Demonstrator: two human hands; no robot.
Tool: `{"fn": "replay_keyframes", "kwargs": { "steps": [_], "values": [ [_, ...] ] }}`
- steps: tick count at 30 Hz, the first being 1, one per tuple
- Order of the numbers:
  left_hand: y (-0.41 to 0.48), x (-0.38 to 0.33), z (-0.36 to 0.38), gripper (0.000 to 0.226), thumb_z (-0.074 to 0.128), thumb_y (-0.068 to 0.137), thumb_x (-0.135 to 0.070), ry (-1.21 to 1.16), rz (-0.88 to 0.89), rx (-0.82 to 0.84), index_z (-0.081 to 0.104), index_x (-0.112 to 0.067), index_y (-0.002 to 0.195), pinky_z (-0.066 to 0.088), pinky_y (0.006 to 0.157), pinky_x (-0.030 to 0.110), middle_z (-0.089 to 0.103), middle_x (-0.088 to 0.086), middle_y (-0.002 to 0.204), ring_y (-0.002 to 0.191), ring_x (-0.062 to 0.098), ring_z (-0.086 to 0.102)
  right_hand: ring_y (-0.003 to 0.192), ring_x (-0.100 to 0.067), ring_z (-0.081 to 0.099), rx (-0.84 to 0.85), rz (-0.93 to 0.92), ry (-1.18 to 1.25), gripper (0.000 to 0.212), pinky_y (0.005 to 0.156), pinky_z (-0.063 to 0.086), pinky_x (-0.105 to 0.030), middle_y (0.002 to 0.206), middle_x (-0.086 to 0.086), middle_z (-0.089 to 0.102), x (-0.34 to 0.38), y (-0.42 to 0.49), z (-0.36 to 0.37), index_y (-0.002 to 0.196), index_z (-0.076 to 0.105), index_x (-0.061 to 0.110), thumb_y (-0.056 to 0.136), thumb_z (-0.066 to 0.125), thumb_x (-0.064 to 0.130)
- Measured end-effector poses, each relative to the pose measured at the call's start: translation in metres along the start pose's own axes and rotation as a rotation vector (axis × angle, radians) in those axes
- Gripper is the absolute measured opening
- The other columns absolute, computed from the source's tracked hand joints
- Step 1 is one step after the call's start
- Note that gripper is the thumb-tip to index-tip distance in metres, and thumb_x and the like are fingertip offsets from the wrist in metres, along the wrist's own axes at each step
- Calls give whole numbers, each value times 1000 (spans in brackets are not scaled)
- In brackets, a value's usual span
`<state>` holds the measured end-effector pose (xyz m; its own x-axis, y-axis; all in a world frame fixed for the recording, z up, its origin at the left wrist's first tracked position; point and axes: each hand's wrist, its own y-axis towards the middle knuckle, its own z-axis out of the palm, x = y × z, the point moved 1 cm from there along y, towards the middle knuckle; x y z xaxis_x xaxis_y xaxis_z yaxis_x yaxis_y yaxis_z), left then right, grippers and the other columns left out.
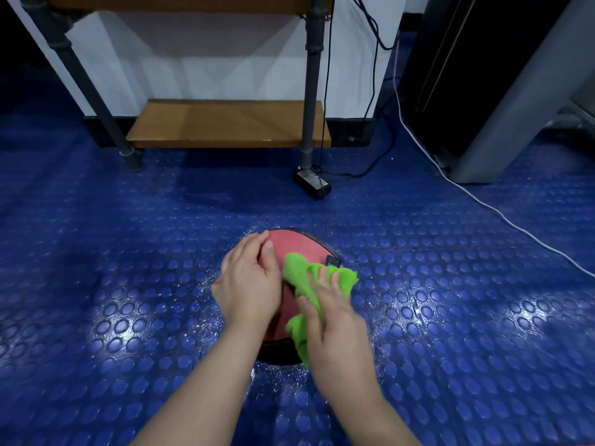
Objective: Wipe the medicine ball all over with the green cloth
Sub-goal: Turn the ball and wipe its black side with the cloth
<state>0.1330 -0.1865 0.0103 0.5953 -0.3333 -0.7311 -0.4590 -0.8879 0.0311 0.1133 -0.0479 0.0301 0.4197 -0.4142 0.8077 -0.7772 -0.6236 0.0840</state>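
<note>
A red and black medicine ball (297, 247) sits on the blue studded floor, low in the middle of the head view. My left hand (248, 281) lies on the ball's left side, fingers curved over its surface. My right hand (331, 320) presses the green cloth (301, 275) against the ball's right side, fingers spread fairly flat on the cloth. The cloth is bunched and hangs down past the ball's near edge. Much of the ball is hidden under both hands and the cloth.
A shelf unit with a wooden bottom board (225, 122) and grey pipe legs (309, 91) stands behind the ball. A black power adapter (311, 181) with cables lies near its right leg. A white cable (483, 204) crosses the floor. A grey machine base (489, 149) stands at right.
</note>
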Motion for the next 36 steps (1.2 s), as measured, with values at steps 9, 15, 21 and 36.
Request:
{"fn": "replay_keyframes", "kwargs": {
  "steps": [9, 15, 21, 36],
  "values": [
    [-17, 15, -19, 36, 36, 101, -42, 79, -124, -35, 52, -28, 130, 30, 101, 54, 44, 1, 141, 131, 29, 35, 144, -6, 19, -18, 71, 33, 42, 117, 17, -21, 152, 9, 32, -4, 34, 3, 142, 46, 24, 100, 46, 23],
    [-29, 23, -42, 48, 38, 86, -46, 27, -7, -21, 48, -21, 126, 29, 102, 52, 43, 4, 136, 130, 28, 37, 79, -13, 61, 77, 322, 406, 28, 83, 50, -38, 79, 6, 67, -16, 69, -18, 93, 69, 19, 98, 49, 37],
    [-26, 19, -24, 78, 10, 83, -66, 108, 76, 20, 42, -33, 147, 27, 115, 52, 37, -11, 155, 146, 16, 28, 111, -11, 53, 87, 177, 188, 42, 103, 39, -38, 111, 11, 60, -5, 46, -6, 107, 62, 30, 95, 33, 56],
    [-33, 13, -14, 68, 18, 88, -60, 152, 159, 0, 51, -32, 140, 36, 106, 57, 47, -13, 148, 140, 17, 37, 88, -26, 63, 63, 551, 45, 46, 84, 52, -43, 92, -1, 70, -31, 93, 7, 102, 68, 26, 81, 35, 48]
  ]
}}
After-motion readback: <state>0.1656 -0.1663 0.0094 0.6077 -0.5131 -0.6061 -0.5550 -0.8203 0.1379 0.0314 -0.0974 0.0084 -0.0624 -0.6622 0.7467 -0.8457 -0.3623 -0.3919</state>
